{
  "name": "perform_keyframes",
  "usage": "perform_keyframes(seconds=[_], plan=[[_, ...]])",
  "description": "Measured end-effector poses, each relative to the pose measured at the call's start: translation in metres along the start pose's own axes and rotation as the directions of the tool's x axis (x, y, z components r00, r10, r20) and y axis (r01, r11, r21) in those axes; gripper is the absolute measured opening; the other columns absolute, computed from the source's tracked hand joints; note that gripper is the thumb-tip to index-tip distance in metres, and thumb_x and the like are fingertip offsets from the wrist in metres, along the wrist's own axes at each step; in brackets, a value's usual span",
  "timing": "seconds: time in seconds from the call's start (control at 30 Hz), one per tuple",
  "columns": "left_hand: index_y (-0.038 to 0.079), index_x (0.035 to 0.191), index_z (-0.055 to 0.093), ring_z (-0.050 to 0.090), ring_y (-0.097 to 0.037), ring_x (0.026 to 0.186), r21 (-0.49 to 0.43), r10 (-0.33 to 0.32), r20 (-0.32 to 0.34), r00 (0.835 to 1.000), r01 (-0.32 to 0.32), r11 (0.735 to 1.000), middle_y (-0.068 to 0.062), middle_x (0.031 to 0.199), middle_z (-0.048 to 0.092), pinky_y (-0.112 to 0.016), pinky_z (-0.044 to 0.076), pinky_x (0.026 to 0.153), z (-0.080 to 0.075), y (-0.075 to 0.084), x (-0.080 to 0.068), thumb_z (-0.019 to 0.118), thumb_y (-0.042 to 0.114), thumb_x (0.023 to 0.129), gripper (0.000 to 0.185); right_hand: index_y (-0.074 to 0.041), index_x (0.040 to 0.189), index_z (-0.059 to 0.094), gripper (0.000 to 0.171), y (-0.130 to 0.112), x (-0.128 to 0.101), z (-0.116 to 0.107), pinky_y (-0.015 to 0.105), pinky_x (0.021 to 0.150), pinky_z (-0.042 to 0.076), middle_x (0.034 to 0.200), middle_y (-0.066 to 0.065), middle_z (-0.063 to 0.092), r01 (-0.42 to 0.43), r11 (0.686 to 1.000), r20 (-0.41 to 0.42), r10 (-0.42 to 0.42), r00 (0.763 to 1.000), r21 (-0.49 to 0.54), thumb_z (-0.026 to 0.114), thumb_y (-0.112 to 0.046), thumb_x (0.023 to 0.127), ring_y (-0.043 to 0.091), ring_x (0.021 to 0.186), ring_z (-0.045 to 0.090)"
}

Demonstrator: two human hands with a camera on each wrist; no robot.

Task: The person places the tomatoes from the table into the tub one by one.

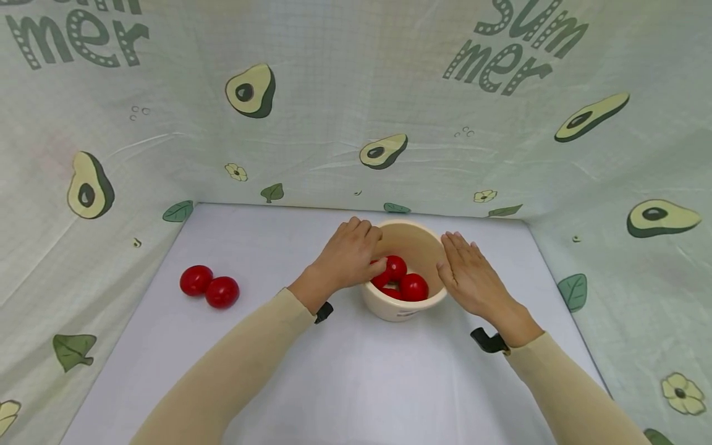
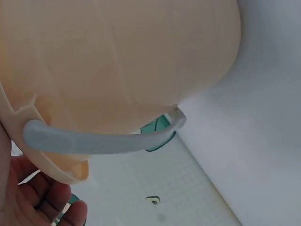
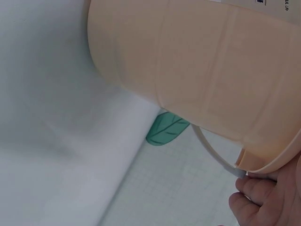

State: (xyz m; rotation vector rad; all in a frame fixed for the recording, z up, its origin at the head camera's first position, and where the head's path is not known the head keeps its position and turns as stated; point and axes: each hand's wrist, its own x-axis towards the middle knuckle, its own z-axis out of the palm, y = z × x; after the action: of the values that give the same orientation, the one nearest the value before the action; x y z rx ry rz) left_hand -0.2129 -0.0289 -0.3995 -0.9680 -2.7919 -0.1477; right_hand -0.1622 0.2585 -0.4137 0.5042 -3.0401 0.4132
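Note:
A cream plastic bucket (image 1: 384, 307) stands on the white table, with several shiny red tomatoes (image 1: 414, 287) inside. At its left rim is my left hand (image 1: 347, 252), fingers curled at the edge and thumb reaching over the opening. The thumb overlaps one tomato in the head view. In the left wrist view, the curled fingers (image 2: 51, 197) show beside the lug of the grey handle (image 2: 94, 141). My right hand (image 1: 473, 278) lies along the right rim, fingers fairly straight, thumb near the edge. Its fingertips come right at the handle's end in the right wrist view.
Two more red tomatoes (image 1: 209, 287) lie side by side on the left part of the white table (image 1: 289, 383). A pale cloth (image 1: 317, 123) printed with avocados and leaves hangs behind the table and along both sides.

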Motion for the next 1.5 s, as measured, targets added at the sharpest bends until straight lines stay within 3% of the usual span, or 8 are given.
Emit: perform_keyframes(seconds=[0.27,0.47,0.7,0.8,0.9,1.0,1.27,1.5], plan=[[0.009,0.126,0.067,0.055,-0.026,0.11,-0.083,-0.079,-0.095,0.992,0.071,0.994,-0.006,0.119,0.065,-0.042,0.048,0.096,-0.009,-0.034,-0.041,0.063,0.033,0.101,0.034,0.008,0.162,0.026,0.066,-0.003,0.0,-0.002,0.063,0.128,0.017,0.17,0.027,0.026,0.005,1.0,-0.005,-0.005,1.0,-0.002,0.033,-0.036,0.113,0.044,0.161,0.02],[0.006,0.126,0.067,0.057,-0.031,0.113,-0.054,-0.11,-0.116,0.987,0.104,0.993,-0.011,0.121,0.066,-0.047,0.049,0.098,-0.021,-0.083,-0.089,0.071,0.026,0.098,0.034,0.008,0.163,0.025,0.066,-0.003,0.0,-0.003,0.063,0.128,0.016,0.171,0.027,0.024,0.0,1.0,0.005,0.0,1.0,-0.007,0.032,-0.036,0.113,0.044,0.161,0.019],[0.0,0.124,0.063,0.056,-0.041,0.117,-0.012,-0.17,-0.111,0.979,0.169,0.985,-0.019,0.122,0.064,-0.06,0.046,0.1,-0.031,-0.151,-0.158,0.076,0.014,0.09,0.039,0.009,0.162,0.024,0.067,0.0,-0.001,-0.002,0.063,0.128,0.015,0.171,0.027,0.023,-0.004,1.0,0.007,0.004,1.0,-0.004,0.031,-0.037,0.113,0.044,0.161,0.018],[-0.003,0.128,0.059,0.051,-0.046,0.118,0.019,-0.249,-0.07,0.966,0.251,0.968,-0.025,0.125,0.06,-0.064,0.045,0.097,-0.03,-0.179,-0.192,0.08,0.013,0.083,0.052,0.009,0.162,0.024,0.068,0.001,-0.002,-0.003,0.063,0.128,0.016,0.171,0.027,0.023,-0.006,1.0,0.008,0.006,1.0,-0.006,0.031,-0.037,0.113,0.044,0.161,0.018],[-0.007,0.132,0.052,0.044,-0.052,0.12,0.042,-0.35,0.02,0.937,0.349,0.936,-0.032,0.129,0.054,-0.07,0.042,0.095,-0.026,-0.201,-0.224,0.088,0.017,0.075,0.072,0.009,0.162,0.024,0.067,0.001,-0.002,-0.003,0.063,0.128,0.016,0.171,0.027,0.024,-0.002,1.0,0.006,0.002,1.0,-0.008,0.032,-0.037,0.113,0.044,0.161,0.018],[-0.01,0.134,0.048,0.04,-0.056,0.119,0.051,-0.393,0.08,0.916,0.39,0.92,-0.037,0.129,0.051,-0.073,0.04,0.093,-0.018,-0.216,-0.248,0.093,0.022,0.072,0.083,0.009,0.162,0.025,0.067,0.001,-0.002,-0.004,0.063,0.128,0.016,0.171,0.028,0.025,0.0,1.0,0.002,0.0,1.0,-0.008,0.032,-0.036,0.113,0.045,0.161,0.019],[-0.006,0.136,0.048,0.042,-0.053,0.122,0.042,-0.362,0.09,0.928,0.359,0.932,-0.033,0.13,0.052,-0.072,0.041,0.096,0.006,-0.238,-0.266,0.097,0.026,0.068,0.09,0.009,0.162,0.025,0.067,-0.001,-0.001,-0.002,0.064,0.128,0.017,0.17,0.028,0.025,0.002,1.0,0.005,-0.002,1.0,-0.002,0.033,-0.036,0.113,0.045,0.16,0.02],[-0.006,0.138,0.048,0.041,-0.053,0.123,0.017,-0.372,0.151,0.916,0.373,0.928,-0.033,0.132,0.053,-0.071,0.042,0.097,0.016,-0.249,-0.269,0.095,0.028,0.072,0.089,0.009,0.163,0.024,0.067,-0.001,-0.001,-0.001,0.063,0.129,0.015,0.171,0.027,0.023,-0.01,1.0,0.019,0.01,1.0,-0.008,0.032,-0.036,0.113,0.044,0.161,0.017]])
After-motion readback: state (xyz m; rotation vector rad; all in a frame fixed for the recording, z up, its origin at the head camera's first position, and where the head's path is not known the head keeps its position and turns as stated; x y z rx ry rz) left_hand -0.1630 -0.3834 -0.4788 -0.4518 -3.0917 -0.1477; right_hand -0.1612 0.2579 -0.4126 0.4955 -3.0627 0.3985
